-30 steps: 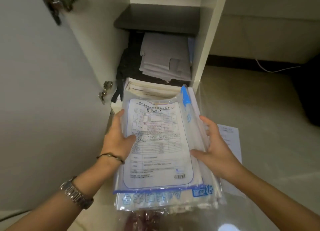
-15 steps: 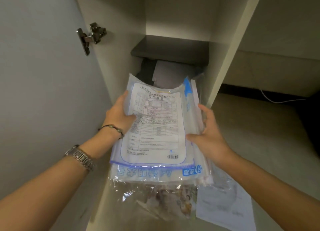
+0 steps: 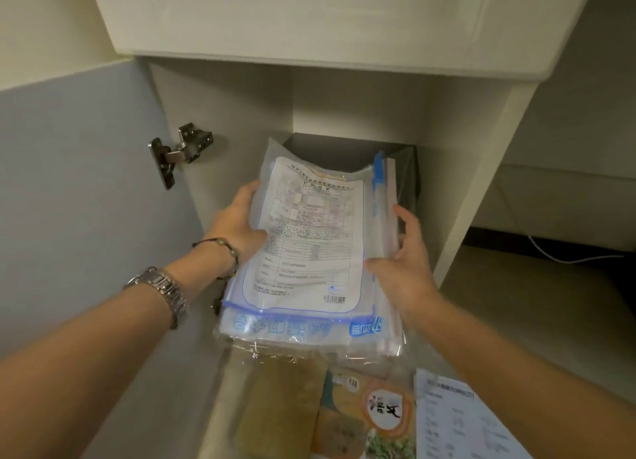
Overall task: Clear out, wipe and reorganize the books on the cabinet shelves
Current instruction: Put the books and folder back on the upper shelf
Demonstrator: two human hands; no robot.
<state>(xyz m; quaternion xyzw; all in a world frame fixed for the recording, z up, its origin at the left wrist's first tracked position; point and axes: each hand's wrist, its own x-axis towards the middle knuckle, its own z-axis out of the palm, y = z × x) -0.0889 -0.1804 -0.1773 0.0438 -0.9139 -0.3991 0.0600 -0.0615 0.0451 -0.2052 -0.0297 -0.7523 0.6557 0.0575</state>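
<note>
The cabinet door [image 3: 86,190] stands open on the left, its metal hinge [image 3: 179,155] showing against the inner wall. The left forearm reaches forward from the lower left, a watch [image 3: 161,293] and a beaded bracelet [image 3: 223,248] on the wrist. The left hand [image 3: 237,224] grips the left edge of a stack of plastic sleeves [image 3: 309,252]; its thumb lies on the top sheet, and the fingers are hidden behind the stack. The stack is held up at a tilt in front of the cabinet opening, its far end over the dark shelf [image 3: 337,149] and below the white drawer front [image 3: 327,21]. A printed form shows through the top sleeve, and a blue zip strip runs along the right side. The right forearm comes in from the lower right. The right hand [image 3: 402,259] clasps the stack's right edge, thumb laid across the front near the form's lower corner, fingers extended up along the side. Below the stack, books [image 3: 344,407] in clear wrap lie flat, and a loose paper [image 3: 457,420] lies just beside them on the floor [image 3: 550,321] to the right.
</note>
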